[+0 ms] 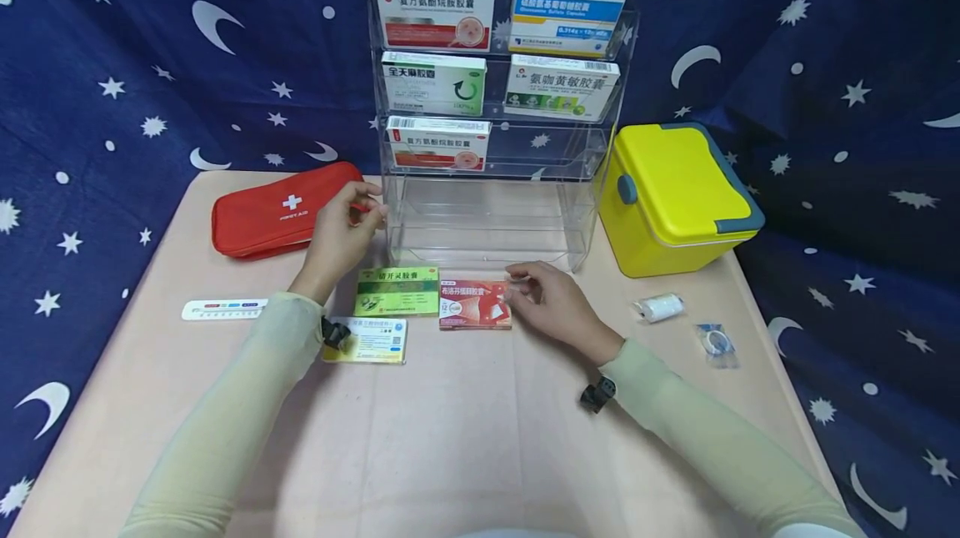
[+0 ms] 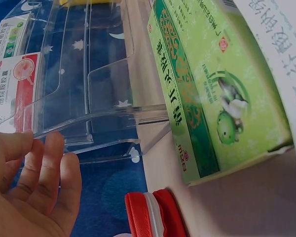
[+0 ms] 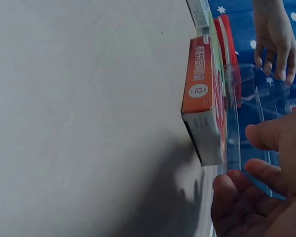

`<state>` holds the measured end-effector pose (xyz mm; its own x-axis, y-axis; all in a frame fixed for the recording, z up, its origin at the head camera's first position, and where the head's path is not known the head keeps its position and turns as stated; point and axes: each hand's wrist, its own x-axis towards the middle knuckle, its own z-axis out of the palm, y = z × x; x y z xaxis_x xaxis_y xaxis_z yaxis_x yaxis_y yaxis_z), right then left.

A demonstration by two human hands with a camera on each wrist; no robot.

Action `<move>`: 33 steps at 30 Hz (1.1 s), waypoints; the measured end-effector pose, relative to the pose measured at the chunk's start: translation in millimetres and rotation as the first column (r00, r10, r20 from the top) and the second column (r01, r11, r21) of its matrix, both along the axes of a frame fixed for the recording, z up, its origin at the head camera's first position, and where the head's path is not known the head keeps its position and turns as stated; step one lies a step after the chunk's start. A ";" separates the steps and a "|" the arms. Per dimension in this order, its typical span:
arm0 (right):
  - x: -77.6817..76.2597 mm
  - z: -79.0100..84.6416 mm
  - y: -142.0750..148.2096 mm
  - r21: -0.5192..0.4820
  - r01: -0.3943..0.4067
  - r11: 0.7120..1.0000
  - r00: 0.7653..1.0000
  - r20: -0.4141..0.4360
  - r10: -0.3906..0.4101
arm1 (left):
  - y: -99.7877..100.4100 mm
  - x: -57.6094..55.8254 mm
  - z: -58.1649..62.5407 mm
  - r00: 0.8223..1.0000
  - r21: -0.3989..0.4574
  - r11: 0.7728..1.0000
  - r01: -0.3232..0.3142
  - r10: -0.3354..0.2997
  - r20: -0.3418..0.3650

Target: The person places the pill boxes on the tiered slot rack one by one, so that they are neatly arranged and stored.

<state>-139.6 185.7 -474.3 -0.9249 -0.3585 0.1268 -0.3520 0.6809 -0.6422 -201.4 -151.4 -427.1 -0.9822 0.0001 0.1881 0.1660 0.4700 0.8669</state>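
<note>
Pale tabletop (image 1: 465,429), starry navy cloth (image 1: 150,29), left hand (image 1: 339,229) pinching clear rack (image 1: 487,256), right hand (image 1: 561,303) beside red box (image 1: 474,305), fingers apart

My sleeves (image 1: 217,421) are pale greenish cream. The small box (image 1: 472,317) is red with white lettering, its neighbour (image 1: 408,309) yellow-green (a darker green band crosses it), the rack (image 1: 487,258) colourless and see-through. I see a red pouch (image 1: 255,221) with a white cross, a bright yellow case (image 1: 678,179), and navy cloth (image 1: 150,179) patterned with white moons, stars and dots.
</note>
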 end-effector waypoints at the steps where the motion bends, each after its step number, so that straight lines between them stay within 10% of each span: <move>1: -0.9 -0.8 1.5 -0.015 0.019 1.000 0.999 0.043 -0.018 | 0.0 0.3 0.0 1.000 -0.001 1.000 -0.001 0.001 -0.001; 9: -5.9 -10.7 3.0 -0.008 0.057 0.998 0.977 0.208 -0.054 | 0.7 0.4 -0.3 1.000 -0.005 1.000 -0.004 0.004 -0.002; 33: -5.4 -18.5 3.4 -0.012 0.049 0.999 0.999 0.013 -0.048 | 0.7 0.2 -2.1 1.000 -0.005 1.000 -0.004 0.004 -0.001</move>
<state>-145.0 189.1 -492.8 -0.9427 -0.3117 0.1194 -0.3107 0.6888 -0.6550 -201.2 -150.7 -429.2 -0.9820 -0.0030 0.1891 0.1650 0.4754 0.8642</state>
